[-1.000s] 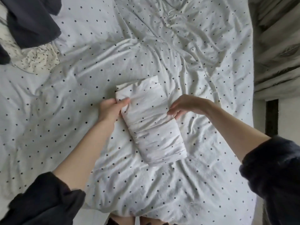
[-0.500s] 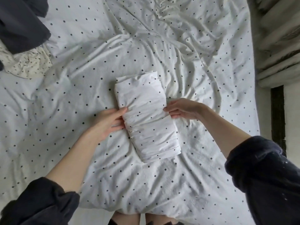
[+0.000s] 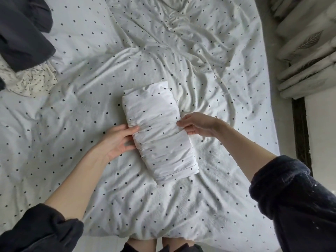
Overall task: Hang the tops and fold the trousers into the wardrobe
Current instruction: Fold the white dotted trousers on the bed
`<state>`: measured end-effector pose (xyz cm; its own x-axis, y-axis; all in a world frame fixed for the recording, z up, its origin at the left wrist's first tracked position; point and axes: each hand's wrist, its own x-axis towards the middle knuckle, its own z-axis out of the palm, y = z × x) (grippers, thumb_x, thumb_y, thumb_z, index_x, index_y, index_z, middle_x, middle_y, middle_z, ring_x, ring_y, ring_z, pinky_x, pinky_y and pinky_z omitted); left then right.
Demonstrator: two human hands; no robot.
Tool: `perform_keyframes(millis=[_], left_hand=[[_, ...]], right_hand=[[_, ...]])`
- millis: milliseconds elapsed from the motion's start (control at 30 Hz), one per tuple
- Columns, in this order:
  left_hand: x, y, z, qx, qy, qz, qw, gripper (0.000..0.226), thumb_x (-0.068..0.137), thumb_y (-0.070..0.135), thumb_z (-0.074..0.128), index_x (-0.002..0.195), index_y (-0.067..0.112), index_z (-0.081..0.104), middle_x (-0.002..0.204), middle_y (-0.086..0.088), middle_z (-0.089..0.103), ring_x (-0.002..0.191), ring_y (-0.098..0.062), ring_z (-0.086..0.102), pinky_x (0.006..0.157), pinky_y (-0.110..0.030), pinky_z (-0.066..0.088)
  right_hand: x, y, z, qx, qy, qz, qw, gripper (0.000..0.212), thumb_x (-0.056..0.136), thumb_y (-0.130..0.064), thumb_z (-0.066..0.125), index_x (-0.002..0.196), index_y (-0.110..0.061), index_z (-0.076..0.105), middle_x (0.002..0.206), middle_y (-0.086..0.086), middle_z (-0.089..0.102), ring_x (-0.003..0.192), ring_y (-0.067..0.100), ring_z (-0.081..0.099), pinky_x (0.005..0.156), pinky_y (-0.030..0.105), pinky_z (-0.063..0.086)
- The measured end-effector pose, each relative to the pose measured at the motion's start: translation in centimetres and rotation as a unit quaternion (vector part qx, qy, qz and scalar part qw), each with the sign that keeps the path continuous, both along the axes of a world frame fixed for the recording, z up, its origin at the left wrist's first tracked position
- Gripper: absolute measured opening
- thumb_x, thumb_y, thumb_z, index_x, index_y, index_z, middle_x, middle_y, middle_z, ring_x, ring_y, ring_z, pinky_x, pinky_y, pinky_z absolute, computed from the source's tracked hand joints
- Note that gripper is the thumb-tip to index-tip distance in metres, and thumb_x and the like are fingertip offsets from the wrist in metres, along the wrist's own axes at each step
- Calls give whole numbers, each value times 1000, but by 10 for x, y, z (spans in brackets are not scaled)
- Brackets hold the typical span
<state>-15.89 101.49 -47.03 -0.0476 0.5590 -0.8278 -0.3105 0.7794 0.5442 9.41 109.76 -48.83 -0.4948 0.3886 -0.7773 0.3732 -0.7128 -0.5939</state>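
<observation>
left hand (image 3: 116, 140) | slid nearer along folded trousers (image 3: 160, 131) | right hand (image 3: 198, 125) likewise

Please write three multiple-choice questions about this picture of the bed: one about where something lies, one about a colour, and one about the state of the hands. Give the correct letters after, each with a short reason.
1. Where does the dark garment lie?
A. at the far left corner of the bed
B. on top of the folded bundle
C. on the near edge of the bed, between the arms

2. What colour is the folded bundle?
A. red with stripes
B. white with small dark dots
C. plain black

3. What are the hands doing?
A. both rest flat on the bedsheet, away from the bundle
B. only one hand is in view
C. the left hand and the right hand hold the bundle's opposite sides

Answers:
1 A, it is heaped at the upper left of the view.
2 B, its cloth matches the dotted sheet.
3 C, fingers of each hand curl onto a side edge.
</observation>
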Motion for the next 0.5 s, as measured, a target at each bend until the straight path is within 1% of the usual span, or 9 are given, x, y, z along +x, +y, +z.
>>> perform_keyframes(millis=[100,200,267,367,433,467,500], left_hand=[[5,-1,21,31,-14,-19,999,11,86,5,61,95,10,65,87,-3,74,75,-14,71,54,-35,58],[14,5,39,63,-8,-60,996,11,87,6,60,95,10,65,90,-5,68,71,-15,67,53,-34,59],[25,9,55,88,-18,-106,990,11,86,6,61,96,10,65,88,-4,65,72,-16,64,50,-32,58],[45,14,81,119,-44,-188,974,21,75,12,68,96,11,66,88,-2,67,76,-17,62,56,-36,59],[63,9,100,142,-68,-266,951,20,76,14,68,96,13,66,89,-1,69,74,-15,65,56,-34,58],[67,8,105,151,-74,-284,944,17,78,13,67,96,13,66,88,0,70,73,-14,66,55,-33,58],[78,2,116,162,-85,-321,929,17,79,12,66,96,13,66,88,0,69,73,-14,65,56,-33,57]], right_hand=[[9,-13,28,15,3,-55,998,30,92,-12,57,67,-18,43,48,-14,44,46,2,43,67,22,41],[22,-31,58,39,-2,-120,992,21,90,-12,61,71,-15,53,61,-8,59,56,4,54,60,21,48],[35,-53,80,60,-13,-176,982,18,90,-13,62,74,-16,54,69,-6,62,62,6,58,62,22,49],[56,-94,111,87,-28,-268,959,18,89,-14,64,74,-17,52,71,-5,62,65,8,56,65,23,48],[69,-138,138,112,-44,-336,934,17,87,-16,65,75,-17,54,72,-5,64,67,9,57,66,24,47],[72,-152,145,116,-46,-356,926,17,87,-16,66,74,-17,54,72,-5,64,68,9,57,67,25,46],[76,-179,158,130,-54,-392,909,18,87,-16,66,74,-17,54,71,-6,64,68,9,56,68,26,46]])
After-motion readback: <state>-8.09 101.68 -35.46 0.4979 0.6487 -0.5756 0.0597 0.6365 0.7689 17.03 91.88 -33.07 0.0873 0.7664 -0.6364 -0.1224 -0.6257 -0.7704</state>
